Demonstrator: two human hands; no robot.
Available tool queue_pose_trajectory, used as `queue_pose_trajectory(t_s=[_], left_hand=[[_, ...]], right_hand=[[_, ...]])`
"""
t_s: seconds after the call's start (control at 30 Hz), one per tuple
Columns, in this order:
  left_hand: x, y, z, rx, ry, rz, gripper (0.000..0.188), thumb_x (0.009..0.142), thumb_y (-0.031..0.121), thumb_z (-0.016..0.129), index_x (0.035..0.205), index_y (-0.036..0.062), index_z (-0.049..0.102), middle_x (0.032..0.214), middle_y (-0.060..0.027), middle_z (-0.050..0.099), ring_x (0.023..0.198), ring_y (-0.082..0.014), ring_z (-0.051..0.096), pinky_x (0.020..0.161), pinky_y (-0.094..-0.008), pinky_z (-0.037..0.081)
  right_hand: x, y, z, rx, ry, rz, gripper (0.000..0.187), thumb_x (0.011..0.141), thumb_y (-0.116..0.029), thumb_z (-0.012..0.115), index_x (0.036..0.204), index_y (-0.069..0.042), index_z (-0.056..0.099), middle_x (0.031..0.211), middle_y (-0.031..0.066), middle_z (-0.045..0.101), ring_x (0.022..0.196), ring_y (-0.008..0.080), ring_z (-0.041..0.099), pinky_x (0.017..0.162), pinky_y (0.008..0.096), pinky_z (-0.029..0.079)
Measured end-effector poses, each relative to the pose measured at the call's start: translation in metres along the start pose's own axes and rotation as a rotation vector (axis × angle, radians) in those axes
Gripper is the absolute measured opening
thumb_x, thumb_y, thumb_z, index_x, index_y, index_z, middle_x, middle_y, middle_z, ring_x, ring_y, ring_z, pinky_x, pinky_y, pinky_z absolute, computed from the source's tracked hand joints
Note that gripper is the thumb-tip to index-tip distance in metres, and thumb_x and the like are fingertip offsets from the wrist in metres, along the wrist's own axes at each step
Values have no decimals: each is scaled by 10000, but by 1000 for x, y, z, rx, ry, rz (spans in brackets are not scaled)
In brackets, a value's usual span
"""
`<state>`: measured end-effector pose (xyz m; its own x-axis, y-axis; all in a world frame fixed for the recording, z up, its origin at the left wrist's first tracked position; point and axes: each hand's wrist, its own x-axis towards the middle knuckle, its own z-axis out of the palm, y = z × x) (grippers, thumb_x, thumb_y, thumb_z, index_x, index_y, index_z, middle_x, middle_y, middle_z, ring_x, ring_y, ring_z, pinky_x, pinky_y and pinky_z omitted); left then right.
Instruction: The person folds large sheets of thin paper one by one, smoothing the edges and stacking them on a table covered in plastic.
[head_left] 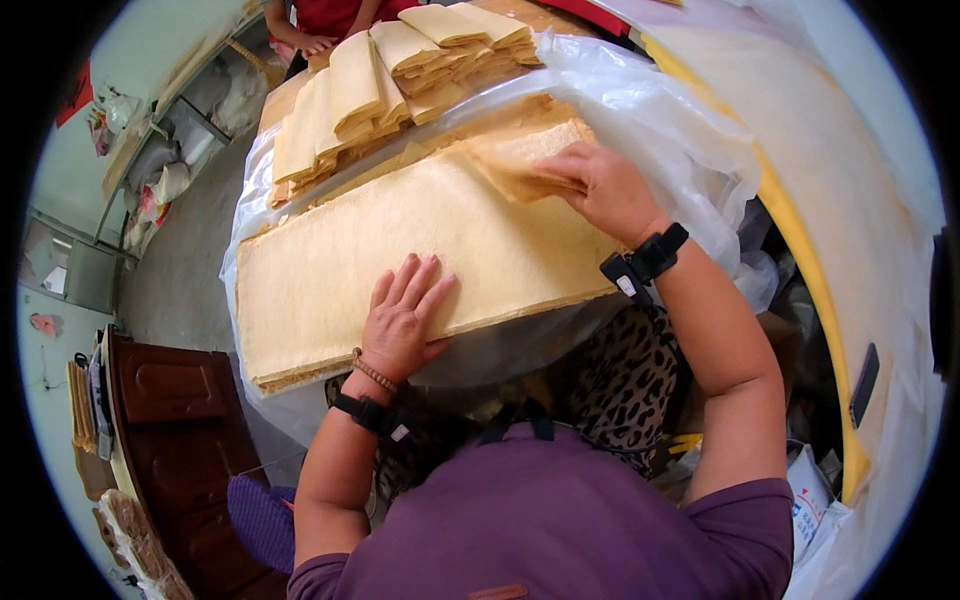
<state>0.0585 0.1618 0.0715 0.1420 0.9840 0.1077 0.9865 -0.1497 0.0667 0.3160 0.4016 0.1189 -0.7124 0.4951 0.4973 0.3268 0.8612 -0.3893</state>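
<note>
A long, flat stack of thin, pale-yellow sheets lies before me on clear plastic, slightly slanted. Their exact material cannot be told. My left hand rests flat on top by the near edge, fingers spread. At the stack's far right, my right hand has its fingers closed on the corner of a thin yellow sheet, raised and folded back from the pile. Behind the stack are several folded bundles of similar sheets, piled in overlapping rows. Dark bands with small devices circle both my wrists.
Crumpled clear plastic spreads under and right of the stack. A co-worker's hand is at the far bundles. At right, a yellow-edged surface carries a dark phone. A brown wooden cabinet stands at left, near a purple cushioned thing.
</note>
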Motion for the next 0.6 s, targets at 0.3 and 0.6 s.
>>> queue_pose_trajectory(t_s=[0.3, 0.6], left_hand=[[3, 2, 1, 30, -4, -38, 1024, 585, 372, 909, 1481, 193, 448, 1592, -96, 353, 1496, -309, 276, 1208, -483, 217], [6, 0, -1, -2, -19, -9, 1049, 591, 399, 905, 1502, 197, 425, 1598, -82, 344, 1499, -304, 271, 1215, -479, 214]], right_hand=[[9, 5, 7, -180, -65, 277, 262, 810, -184, 694, 1066, -165, 749, 989, 183, 710, 931, 363, 668, 810, 455, 529], [-55, 78, -17, 967, -382, 1149, 471, 953, -468, 644, 1207, -72, 632, 897, 27, 679, 678, 97, 614, 473, 252, 453]])
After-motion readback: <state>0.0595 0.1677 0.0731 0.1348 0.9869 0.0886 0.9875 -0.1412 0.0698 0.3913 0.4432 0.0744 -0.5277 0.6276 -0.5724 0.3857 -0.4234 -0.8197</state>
